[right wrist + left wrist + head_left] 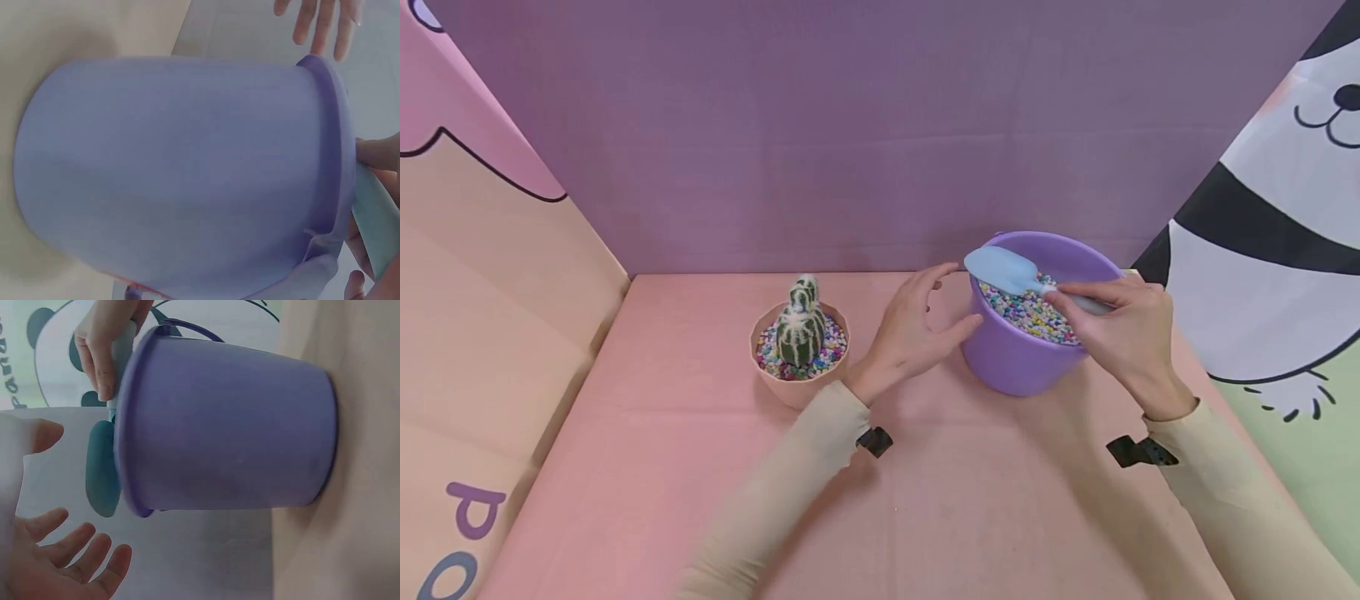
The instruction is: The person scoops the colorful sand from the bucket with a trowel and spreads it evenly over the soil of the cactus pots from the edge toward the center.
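Note:
My right hand (1131, 321) pinches the handle of a light blue hand trowel (1000, 268) above the purple bucket (1022, 367). Its blade lies over the bucket's left rim. Inside the bucket are small multicoloured pebbles (1030, 312). Held just left of the bucket, my left hand (910, 329) has its fingers and thumb spread, with nothing in it. In the left wrist view the blade (102, 469) appears between that hand and the rim. Left of my left hand, a cactus (801, 329) stands upright among coloured pebbles in a peach pot (793, 392).
A pink cloth (685, 467) covers the table. Behind it rises a purple backdrop (880, 142), with printed panels at both sides. The bucket's handle (194, 328) shows by its rim in the left wrist view.

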Demonstrator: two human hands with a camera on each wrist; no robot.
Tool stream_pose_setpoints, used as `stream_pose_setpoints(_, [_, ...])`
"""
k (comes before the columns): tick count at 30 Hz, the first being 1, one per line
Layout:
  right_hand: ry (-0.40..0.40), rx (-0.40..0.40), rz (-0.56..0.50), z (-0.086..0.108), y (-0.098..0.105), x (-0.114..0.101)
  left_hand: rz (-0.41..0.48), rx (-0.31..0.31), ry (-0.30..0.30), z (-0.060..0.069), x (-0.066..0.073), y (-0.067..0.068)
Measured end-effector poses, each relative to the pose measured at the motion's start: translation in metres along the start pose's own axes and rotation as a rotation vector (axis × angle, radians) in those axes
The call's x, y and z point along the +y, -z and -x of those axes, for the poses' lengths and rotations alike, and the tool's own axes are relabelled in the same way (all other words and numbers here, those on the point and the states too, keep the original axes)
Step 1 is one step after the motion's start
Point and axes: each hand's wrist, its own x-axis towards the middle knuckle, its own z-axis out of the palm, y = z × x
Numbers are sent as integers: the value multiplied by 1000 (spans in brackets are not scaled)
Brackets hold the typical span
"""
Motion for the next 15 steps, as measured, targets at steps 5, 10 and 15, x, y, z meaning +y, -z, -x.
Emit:
stream_pose_setpoints(5, [-21,-3,51,-1,0,6,-22,9,45,-4,-6,-12])
stream_pose_setpoints(10, [-89,-6,95,-1,-1,11,-19,24,28,-8,-11,-26])
stream_pose_setpoints(15, [-148,-16,121,1,0,14,-47,11,-2,-13,-11,-37])
